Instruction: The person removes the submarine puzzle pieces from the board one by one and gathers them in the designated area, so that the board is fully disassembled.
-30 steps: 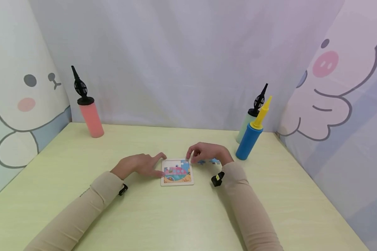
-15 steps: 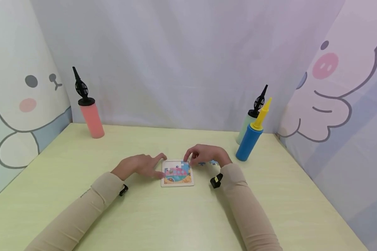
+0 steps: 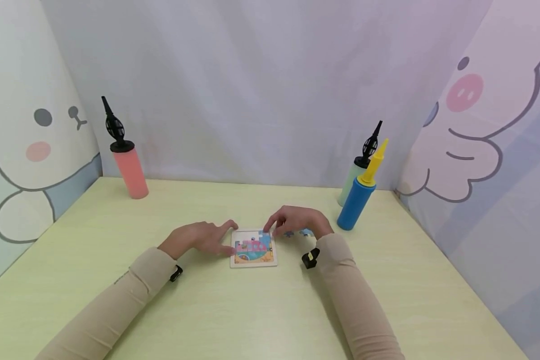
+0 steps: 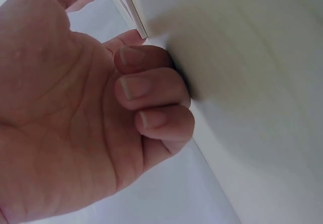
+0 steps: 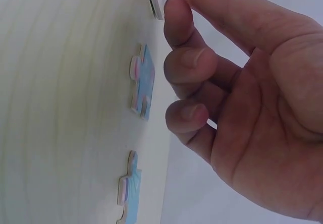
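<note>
A small square jigsaw puzzle board (image 3: 254,265) with a pale rim lies mid-table in the head view. Its picture is pink and blue, with a white patch at upper left. My left hand (image 3: 204,237) holds the board at its left side, thumb on the left rim and index finger near the top left corner; its other fingers curl under, as the left wrist view shows. At the upper right corner, my right hand (image 3: 297,218) has index finger and thumb tips on a blue jigsaw piece (image 3: 264,235). Its remaining fingers are bent over the table.
Two loose blue jigsaw pieces, one nearer (image 5: 145,82) and one farther (image 5: 132,191), lie under my right hand. A blue and yellow balloon pump (image 3: 356,202) and a pale green one (image 3: 352,176) stand at back right. A pink pump (image 3: 132,172) stands at back left.
My right hand's fingertips have shifted slightly left and down onto the board's upper right corner. The left hand stays at the left rim.
</note>
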